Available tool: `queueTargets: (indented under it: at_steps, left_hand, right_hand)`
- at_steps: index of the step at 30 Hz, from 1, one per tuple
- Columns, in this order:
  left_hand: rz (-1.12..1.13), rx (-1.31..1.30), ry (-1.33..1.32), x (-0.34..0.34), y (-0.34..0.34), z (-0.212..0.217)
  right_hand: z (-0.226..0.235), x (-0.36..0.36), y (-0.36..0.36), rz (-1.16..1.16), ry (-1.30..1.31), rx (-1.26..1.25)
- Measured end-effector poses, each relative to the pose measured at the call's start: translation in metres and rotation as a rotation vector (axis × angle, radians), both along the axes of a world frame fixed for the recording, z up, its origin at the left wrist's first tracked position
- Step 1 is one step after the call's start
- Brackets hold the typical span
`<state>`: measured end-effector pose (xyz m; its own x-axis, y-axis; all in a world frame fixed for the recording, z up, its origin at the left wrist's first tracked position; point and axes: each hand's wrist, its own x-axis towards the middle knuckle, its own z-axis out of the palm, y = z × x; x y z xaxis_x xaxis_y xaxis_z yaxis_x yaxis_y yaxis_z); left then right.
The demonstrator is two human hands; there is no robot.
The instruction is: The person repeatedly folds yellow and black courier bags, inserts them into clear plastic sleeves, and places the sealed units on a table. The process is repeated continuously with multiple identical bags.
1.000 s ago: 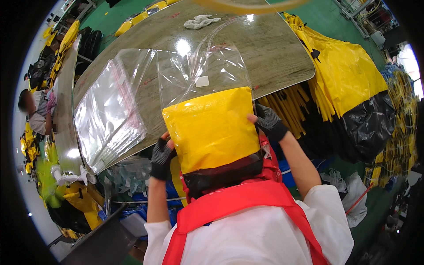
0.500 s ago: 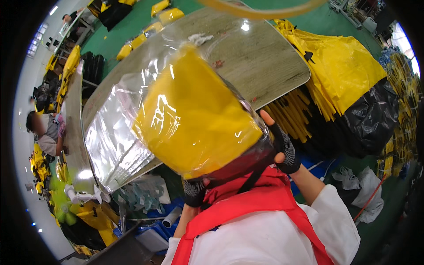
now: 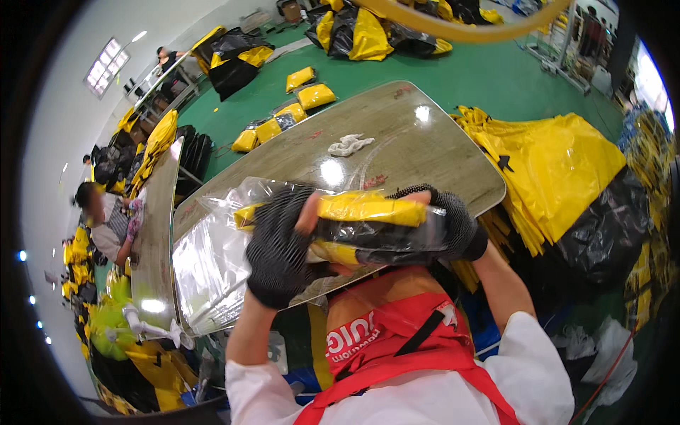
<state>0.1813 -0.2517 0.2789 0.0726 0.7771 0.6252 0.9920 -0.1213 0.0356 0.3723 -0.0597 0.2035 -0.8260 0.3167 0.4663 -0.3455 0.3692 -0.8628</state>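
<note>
Bare fingertips show past the cut-off fingers of the dark dotted gloves. On the left hand [image 3: 278, 244] the thumb stands up against the face of a yellow-and-black package [image 3: 372, 210] in clear plastic, the hand curled about its left end, slightly blurred; some bare fingers show beneath. The right hand [image 3: 457, 225] is bent over the right end, fingertips along the top edge, its grip closed on the plastic; some of its fingers are hidden. The package lies level between them at the centre of the frame, above the near edge of the table [image 3: 443, 159]. The left forearm [image 3: 249, 333] rises almost upright from the lower edge; the right forearm [image 3: 504, 287] slants up and leftward from the lower right. Clear plastic bags [image 3: 205, 280] lie left of the left hand.
</note>
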Motion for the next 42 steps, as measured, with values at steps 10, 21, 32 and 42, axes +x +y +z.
queueTargets:
  at_steps: [10,21,32,42]
  left_hand:
    - [-0.102,0.207,-0.407,0.054,0.045,-0.069]
    - [-0.219,-0.433,-1.124,0.077,0.037,-0.203]
    - [0.152,0.115,-0.278,-0.009,0.011,-0.011]
    - [-0.058,0.39,-1.245,0.004,0.022,-0.058]
  right_hand:
    - [-0.084,-0.009,0.027,-0.113,0.248,-0.669]
    - [-0.02,-0.058,0.022,-0.219,0.571,-0.781]
    - [0.082,-0.016,-0.003,-0.51,0.271,0.653]
    - [0.012,-0.014,0.03,-0.518,0.005,-0.541]
